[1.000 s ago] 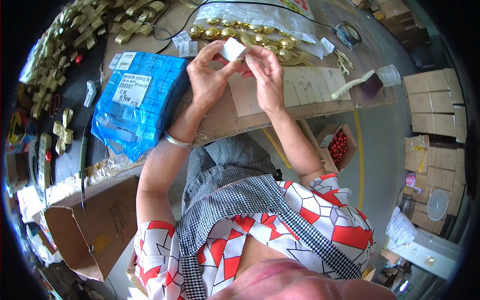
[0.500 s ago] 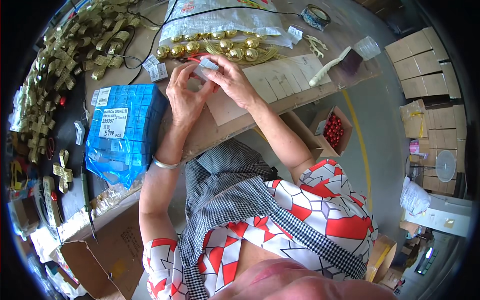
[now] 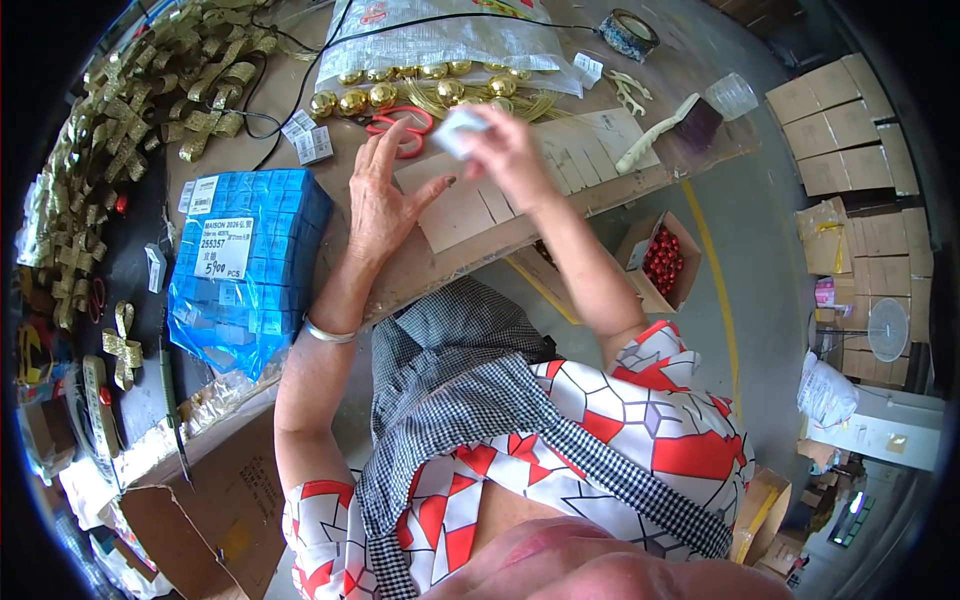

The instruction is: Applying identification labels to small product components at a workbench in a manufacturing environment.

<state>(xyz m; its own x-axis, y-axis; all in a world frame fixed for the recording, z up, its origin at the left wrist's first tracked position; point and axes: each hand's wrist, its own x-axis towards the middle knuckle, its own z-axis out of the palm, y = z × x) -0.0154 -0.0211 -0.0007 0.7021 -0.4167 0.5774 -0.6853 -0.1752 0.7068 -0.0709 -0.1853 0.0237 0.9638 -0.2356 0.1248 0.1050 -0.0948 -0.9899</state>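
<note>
My right hand (image 3: 510,155), blurred by motion, pinches a small white packet (image 3: 461,133) above the table. Its details are smeared. My left hand (image 3: 383,200) is raised beside it with thumb and fingers spread, holding nothing. Red-handled scissors (image 3: 425,119) lie just beyond the left fingers, their blades partly hidden. Under the hands is a flat cardboard sheet (image 3: 460,218) with slits along it. To the left of my left wrist sits a blue plastic-wrapped pack (image 3: 285,225) of small blocks with white labels. Similar small white pieces (image 3: 312,146) lie behind the pack.
Gold balls (image 3: 382,95) on gold wire and a white plastic bag (image 3: 440,50) lie at the back. A brush (image 3: 690,125) and a tape roll (image 3: 629,35) are at the right. Gold glitter bows (image 3: 130,110) fill the left. A box of red berries (image 3: 664,262) stands below the table edge.
My hands have come apart. The right hand has moved off to the right with the white packet, and the left fingers have opened, uncovering the red scissors.
</note>
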